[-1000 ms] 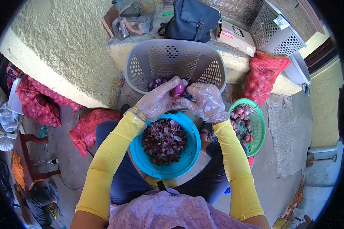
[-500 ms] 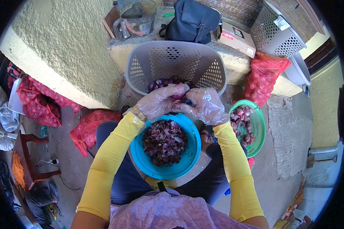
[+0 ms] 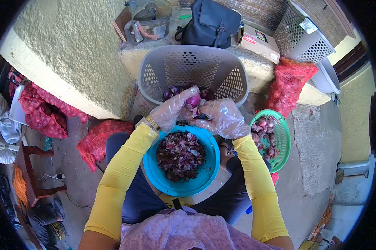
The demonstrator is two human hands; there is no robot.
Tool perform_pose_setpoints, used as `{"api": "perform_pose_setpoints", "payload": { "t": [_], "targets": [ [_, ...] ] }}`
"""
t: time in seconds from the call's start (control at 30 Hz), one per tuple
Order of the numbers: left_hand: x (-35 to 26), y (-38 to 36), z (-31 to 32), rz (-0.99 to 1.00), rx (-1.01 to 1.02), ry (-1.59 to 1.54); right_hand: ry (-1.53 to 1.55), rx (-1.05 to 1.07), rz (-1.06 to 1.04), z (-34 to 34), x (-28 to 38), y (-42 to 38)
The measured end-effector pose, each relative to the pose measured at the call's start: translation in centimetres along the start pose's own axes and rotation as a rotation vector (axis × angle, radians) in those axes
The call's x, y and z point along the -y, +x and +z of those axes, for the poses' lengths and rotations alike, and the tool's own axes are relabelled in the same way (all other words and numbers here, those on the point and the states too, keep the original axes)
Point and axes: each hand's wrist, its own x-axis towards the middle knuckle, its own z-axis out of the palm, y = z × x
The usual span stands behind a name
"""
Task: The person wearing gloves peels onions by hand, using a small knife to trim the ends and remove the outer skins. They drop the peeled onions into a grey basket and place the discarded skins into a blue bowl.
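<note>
In a clear plastic glove, my left hand (image 3: 173, 109) grips a purple onion (image 3: 192, 101) over the near rim of the grey basket. My right hand (image 3: 224, 118), gloved too, is closed just right of the onion. A small dark tool (image 3: 201, 116) shows partly between its fingers; its kind is hidden. Below both hands, a blue basin (image 3: 215, 160) holds a heap of onion skins (image 3: 180, 156). Inside the grey perforated basket (image 3: 192, 51) lie several purple onions (image 3: 171, 92). To the right, a green colander (image 3: 284, 139) contains onions with dry skins (image 3: 265, 129).
Red mesh sacks of onions stand at the right (image 3: 287, 85), near left (image 3: 102, 139) and far left (image 3: 40, 110). On the ledge behind are a black bag (image 3: 213, 25), a cardboard box (image 3: 258, 43) and a clear bucket (image 3: 154, 23). A wooden stool (image 3: 31, 171) is at left.
My left hand has raised and turned the onion, so more of it shows. My right hand has dropped slightly, opening a small gap between the hands.
</note>
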Motion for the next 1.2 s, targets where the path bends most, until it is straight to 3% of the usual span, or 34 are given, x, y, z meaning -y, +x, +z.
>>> {"api": "perform_pose_setpoints", "payload": {
  "t": [0.5,0.7,0.77,0.83,0.93,1.03,1.1,1.2],
  "targets": [
    [-1.0,-1.1,1.2,0.037,-0.055,-0.009,0.031,-0.003,-0.040,-0.2,0.3,0.0],
    [-1.1,-0.7,0.8,0.024,-0.032,-0.055,0.037,0.063,0.040,-0.8,-0.4,-0.2],
    [-1.7,-0.9,0.1,-0.040,0.134,-0.022,0.048,0.067,0.010,-0.9,-0.6,-0.1],
    [-1.6,-0.9,0.5,0.004,0.060,-0.051,0.060,0.071,-0.020,-1.1,-0.6,-0.1],
    [-1.7,-0.9,0.4,0.064,-0.022,-0.041,0.022,0.135,0.034,-1.8,-0.1,-0.1],
    [-1.9,-0.8,-0.6,0.108,0.017,0.061,0.204,0.042,0.112,-1.9,0.7,-0.2],
    [-2.0,-0.8,-0.7,0.137,0.067,0.124,0.596,-0.029,0.468,-1.0,0.7,-0.1],
    [-1.9,-0.8,-0.2,0.198,0.016,0.130,0.832,-0.197,0.598,0.4,0.8,0.2]
  ]
}}
